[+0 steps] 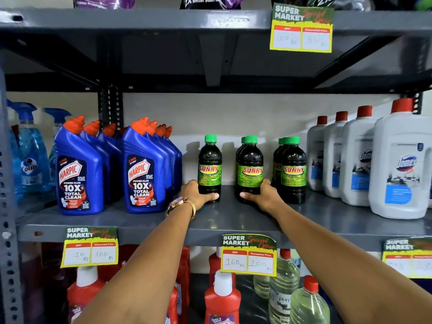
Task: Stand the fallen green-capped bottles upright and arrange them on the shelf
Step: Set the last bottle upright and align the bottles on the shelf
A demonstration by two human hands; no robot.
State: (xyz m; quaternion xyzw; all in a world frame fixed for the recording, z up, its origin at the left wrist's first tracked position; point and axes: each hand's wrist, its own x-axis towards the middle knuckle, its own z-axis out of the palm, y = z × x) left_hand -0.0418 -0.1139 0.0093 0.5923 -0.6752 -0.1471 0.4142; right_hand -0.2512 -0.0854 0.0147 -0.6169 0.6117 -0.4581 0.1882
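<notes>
Several dark green-capped Sunny bottles stand upright in three short rows on the grey middle shelf (224, 218). My left hand (198, 195), with a watch on its wrist, grips the base of the single left bottle (209, 168). My right hand (263, 195) wraps the base of the front bottle of the middle row (250, 169), with another bottle behind it. The right row (293, 170) stands untouched just beside my right hand, its rear bottles partly hidden.
Blue Harpic bottles (142, 174) crowd the shelf left of my left hand, with blue spray bottles (30, 155) beyond. White red-capped Domex jugs (397, 164) fill the right. Price tags (249, 254) hang on the shelf edge. Red and clear bottles stand on the shelf below.
</notes>
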